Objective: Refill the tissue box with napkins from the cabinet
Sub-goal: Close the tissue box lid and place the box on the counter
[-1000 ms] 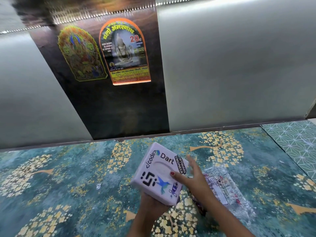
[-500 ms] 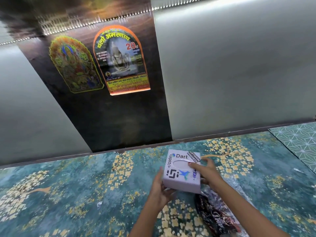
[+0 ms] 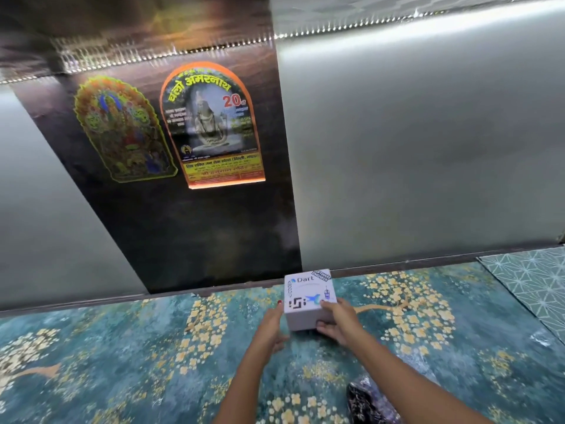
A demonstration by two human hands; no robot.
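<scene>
A white tissue box (image 3: 307, 304) with stickers on its top stands upright on the teal floral surface (image 3: 122, 362), close to the back wall. My left hand (image 3: 273, 324) rests against the box's left side, fingers partly spread. My right hand (image 3: 337, 321) grips its front right corner. A crumpled plastic napkin wrapper (image 3: 370, 402) lies near the bottom edge, under my right forearm. No napkins show at the box's top.
Behind the box rises a dark glossy panel (image 3: 198, 234) bearing two arched religious stickers (image 3: 211, 123), flanked by grey frosted panels (image 3: 412, 148). A pale green patterned mat (image 3: 532, 283) lies at the far right.
Both hands carried the box away from me and lowered it level onto the surface near the back wall. The wrapper is now further behind my hands.
</scene>
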